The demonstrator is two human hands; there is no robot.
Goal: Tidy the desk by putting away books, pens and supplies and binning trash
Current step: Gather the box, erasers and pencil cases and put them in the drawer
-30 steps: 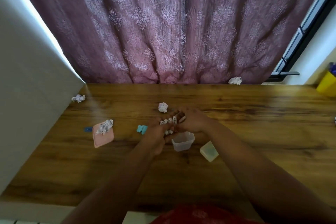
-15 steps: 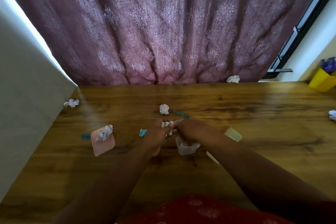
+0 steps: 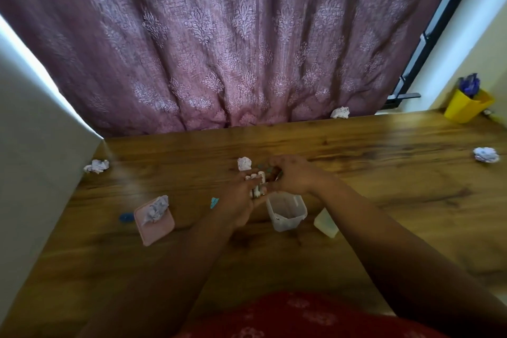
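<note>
My left hand [image 3: 240,197] grips a bunch of several small white cylinders [image 3: 258,185] just above the wooden desk [image 3: 384,200]. My right hand [image 3: 295,175] is beside it, its fingers curled on a small dark and teal item [image 3: 274,173] that is too blurred to name. Right below both hands stands a clear plastic tub [image 3: 286,212], open, with its lid [image 3: 325,223] lying to its right. Balls of crumpled paper lie behind the hands [image 3: 244,163], at the far left [image 3: 96,166], by the curtain [image 3: 340,112] and at the right [image 3: 486,154].
A pink pad [image 3: 159,228] with a crumpled paper [image 3: 156,207] on it lies to the left, a blue bit [image 3: 124,217] and a teal clip [image 3: 214,202] near it. A yellow pen holder [image 3: 466,105] stands at the far right corner. A white wall borders the left.
The tub, tipped half a second ago, now stands upright below my hands. My right hand has moved back onto the teal item behind the cylinders. The view has tilted upward.
</note>
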